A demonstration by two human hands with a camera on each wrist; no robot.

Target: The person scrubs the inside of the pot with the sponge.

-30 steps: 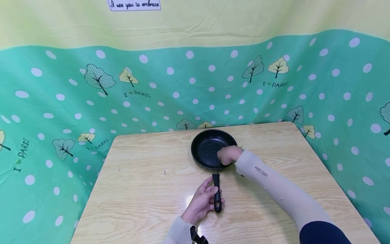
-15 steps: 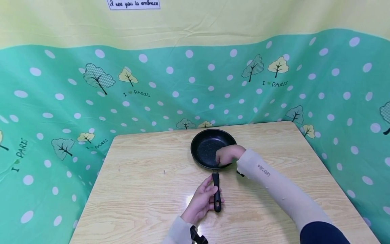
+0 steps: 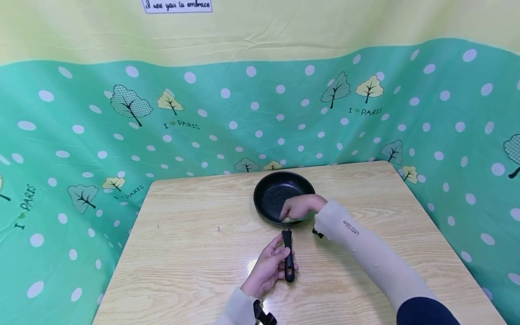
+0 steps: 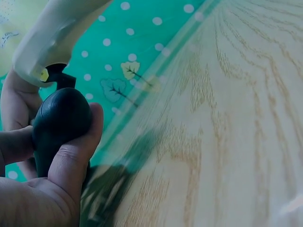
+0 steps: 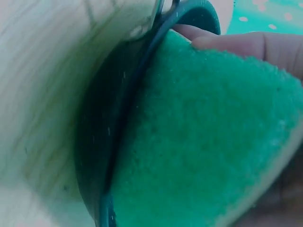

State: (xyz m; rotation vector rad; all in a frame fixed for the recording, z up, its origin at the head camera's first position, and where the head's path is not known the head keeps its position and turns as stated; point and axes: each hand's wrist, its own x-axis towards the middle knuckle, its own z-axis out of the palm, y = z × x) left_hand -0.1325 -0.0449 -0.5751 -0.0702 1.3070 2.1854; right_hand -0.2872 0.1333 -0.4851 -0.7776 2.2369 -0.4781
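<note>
A black frying pan (image 3: 274,192) sits toward the back of the table, its handle pointing at me. My left hand (image 3: 268,269) grips that handle (image 3: 289,266); in the left wrist view the thumb and fingers close around the handle's rounded end (image 4: 64,118). Inside the pan, at its near right side, is my right hand (image 3: 301,206). It holds a sponge (image 5: 199,132) with a green scouring face and a paler layer, pressed along the pan's inner wall in the right wrist view. From the head view the hand hides nearly all of the sponge.
The light wood-grain table (image 3: 195,253) extends to both sides of the pan. A green and yellow printed curtain (image 3: 227,113) hangs behind it and along both sides. Black wrist straps (image 3: 265,313) show at the sleeves.
My right hand has shifted slightly left along the pan's near side, and a pale sliver of the sponge now shows under it. The left hand and pan stay practically in place.
</note>
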